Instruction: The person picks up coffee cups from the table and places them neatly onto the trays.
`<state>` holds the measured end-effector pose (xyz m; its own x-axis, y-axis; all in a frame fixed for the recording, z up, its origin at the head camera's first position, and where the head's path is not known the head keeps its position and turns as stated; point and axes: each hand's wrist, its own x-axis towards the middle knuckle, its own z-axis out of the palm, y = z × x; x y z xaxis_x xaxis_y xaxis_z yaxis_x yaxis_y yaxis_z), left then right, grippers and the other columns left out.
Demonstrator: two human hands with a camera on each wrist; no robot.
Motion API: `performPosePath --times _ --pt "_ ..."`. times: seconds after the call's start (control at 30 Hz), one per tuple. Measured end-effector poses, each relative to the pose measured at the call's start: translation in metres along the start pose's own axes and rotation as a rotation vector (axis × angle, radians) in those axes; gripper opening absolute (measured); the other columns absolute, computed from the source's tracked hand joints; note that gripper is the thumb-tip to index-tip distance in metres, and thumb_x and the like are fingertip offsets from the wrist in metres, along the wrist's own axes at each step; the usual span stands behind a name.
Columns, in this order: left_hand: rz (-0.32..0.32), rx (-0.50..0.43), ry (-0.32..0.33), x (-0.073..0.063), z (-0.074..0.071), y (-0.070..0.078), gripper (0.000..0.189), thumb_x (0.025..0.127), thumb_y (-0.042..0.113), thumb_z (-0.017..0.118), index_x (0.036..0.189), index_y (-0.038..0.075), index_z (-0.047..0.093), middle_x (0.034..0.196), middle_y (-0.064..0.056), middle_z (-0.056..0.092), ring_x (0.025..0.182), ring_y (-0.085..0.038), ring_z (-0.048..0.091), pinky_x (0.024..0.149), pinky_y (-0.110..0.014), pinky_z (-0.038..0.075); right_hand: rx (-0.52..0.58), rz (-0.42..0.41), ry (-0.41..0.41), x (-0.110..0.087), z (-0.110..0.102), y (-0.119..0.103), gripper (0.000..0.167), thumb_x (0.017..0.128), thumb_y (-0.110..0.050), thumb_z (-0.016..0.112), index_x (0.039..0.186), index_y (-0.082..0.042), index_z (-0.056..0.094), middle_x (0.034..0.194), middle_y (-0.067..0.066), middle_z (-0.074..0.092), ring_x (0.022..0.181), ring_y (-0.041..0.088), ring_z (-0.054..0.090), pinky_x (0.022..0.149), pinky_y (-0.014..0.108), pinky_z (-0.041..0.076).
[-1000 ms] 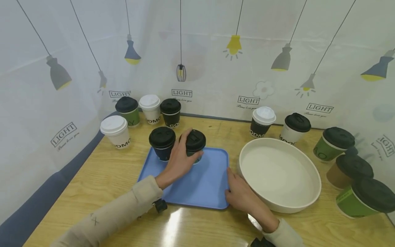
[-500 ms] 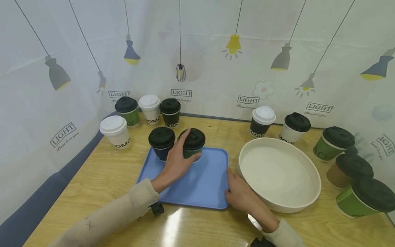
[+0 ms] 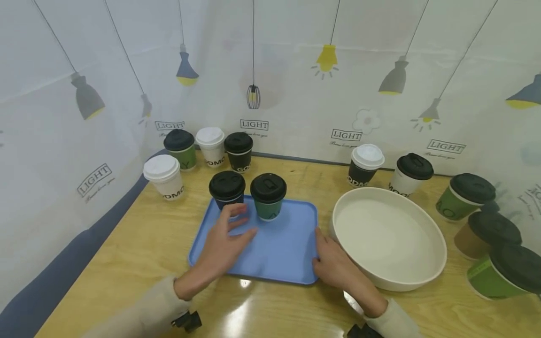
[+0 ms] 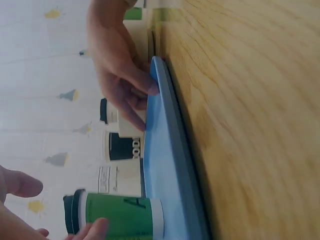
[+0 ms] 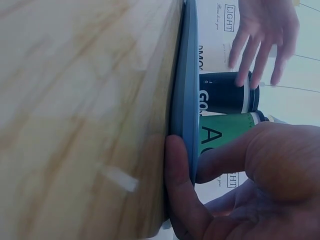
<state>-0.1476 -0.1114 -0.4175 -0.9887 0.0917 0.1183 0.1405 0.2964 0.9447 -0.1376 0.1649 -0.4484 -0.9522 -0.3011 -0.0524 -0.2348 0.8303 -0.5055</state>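
Note:
A blue tray lies on the wooden table. On its back left part stand two lidded paper cups: a black cup and a green cup with a black lid. My left hand hovers over the tray's left part with fingers spread, holding nothing. It is in front of the black cup and apart from the green one. My right hand pinches the tray's right rim. In the right wrist view its thumb lies on the inner side of the rim and a finger on the outer side.
A round cream dish stands right of the tray, close to my right hand. Several lidded cups line the back left, among them a white cup. More stand behind and right of the dish, including a large green cup. A printed curtain hangs behind.
My left hand has let go of the green cup and drawn back towards me and left. The green cup stays on the tray. My right hand keeps its place on the rim.

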Motion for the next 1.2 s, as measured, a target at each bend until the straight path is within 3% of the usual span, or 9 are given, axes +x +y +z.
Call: performPosePath --times 0.2,0.33,0.4,0.47,0.57,0.7,0.8,0.93,1.2 --pt "-0.059 -0.122 0.176 -0.002 -0.039 -0.011 0.048 0.095 -0.001 0.065 0.141 0.001 0.048 0.132 -0.018 0.06 0.107 -0.018 0.069 0.086 -0.021 0.061 0.021 0.005 0.001 0.0 0.001 0.002 0.075 0.087 0.002 0.058 0.152 0.021 0.026 0.143 0.043 0.048 0.133 0.047 0.053 0.11 0.057 0.048" --pt "-0.123 -0.261 0.375 0.008 -0.08 -0.021 0.04 0.098 0.002 0.064 0.135 0.005 0.048 0.12 -0.004 0.063 0.098 -0.006 0.066 0.083 -0.017 0.059 0.014 -0.007 0.019 0.0 0.003 0.002 0.076 0.086 0.002 0.06 0.151 0.022 0.027 0.141 0.043 0.05 0.131 0.046 0.055 0.108 0.057 0.05" --pt "-0.159 -0.312 0.512 0.017 -0.1 -0.026 0.046 0.097 0.008 0.068 0.137 0.011 0.045 0.118 0.002 0.062 0.104 -0.004 0.062 0.092 -0.018 0.056 0.008 -0.012 0.024 -0.001 0.002 0.002 0.076 0.086 0.002 0.061 0.151 0.022 0.028 0.14 0.043 0.051 0.129 0.046 0.056 0.106 0.056 0.051" --pt "-0.21 -0.341 0.633 0.026 -0.121 -0.03 0.062 0.095 0.019 0.075 0.145 0.019 0.038 0.128 0.005 0.057 0.119 -0.008 0.055 0.106 -0.023 0.05 0.012 -0.012 0.022 -0.001 0.001 0.001 0.076 0.086 0.002 0.061 0.151 0.022 0.027 0.14 0.043 0.051 0.129 0.046 0.056 0.106 0.057 0.051" --pt "-0.266 -0.339 0.727 0.042 -0.147 -0.036 0.092 0.089 0.037 0.081 0.157 0.031 0.019 0.154 0.002 0.041 0.143 -0.016 0.039 0.124 -0.033 0.036 0.016 -0.01 0.016 -0.001 0.001 0.001 0.075 0.086 0.002 0.06 0.151 0.022 0.027 0.141 0.043 0.05 0.129 0.046 0.056 0.106 0.057 0.051" --pt "-0.28 -0.306 0.686 0.063 -0.17 -0.046 0.108 0.086 0.051 0.08 0.161 0.039 0.003 0.172 -0.002 0.012 0.159 -0.02 0.016 0.132 -0.038 0.022 0.001 -0.021 0.034 0.0 0.001 0.002 0.076 0.085 0.002 0.061 0.15 0.022 0.029 0.138 0.043 0.053 0.126 0.045 0.058 0.104 0.056 0.051" --pt "-0.269 -0.232 0.647 0.078 -0.178 -0.057 0.111 0.085 0.054 0.079 0.161 0.04 0.0 0.174 -0.001 0.004 0.161 -0.019 0.008 0.133 -0.038 0.018 -0.001 -0.018 0.04 0.0 0.001 0.003 0.075 0.085 0.002 0.061 0.15 0.023 0.029 0.137 0.042 0.054 0.126 0.046 0.058 0.105 0.056 0.051" --pt "-0.263 -0.166 0.635 0.094 -0.183 -0.071 0.11 0.086 0.057 0.078 0.161 0.041 0.0 0.174 0.0 0.005 0.162 -0.018 0.007 0.134 -0.039 0.017 0.011 -0.007 0.024 0.001 0.002 0.004 0.075 0.086 0.002 0.06 0.151 0.022 0.027 0.139 0.042 0.052 0.127 0.045 0.057 0.105 0.056 0.051" --pt "-0.254 -0.216 0.639 0.119 -0.184 -0.082 0.103 0.087 0.062 0.073 0.162 0.038 0.006 0.173 -0.002 0.018 0.161 -0.022 0.02 0.132 -0.039 0.022 0.016 0.003 0.021 0.0 0.0 0.002 0.076 0.086 0.002 0.06 0.152 0.021 0.027 0.137 0.041 0.054 0.124 0.042 0.059 0.102 0.054 0.052"
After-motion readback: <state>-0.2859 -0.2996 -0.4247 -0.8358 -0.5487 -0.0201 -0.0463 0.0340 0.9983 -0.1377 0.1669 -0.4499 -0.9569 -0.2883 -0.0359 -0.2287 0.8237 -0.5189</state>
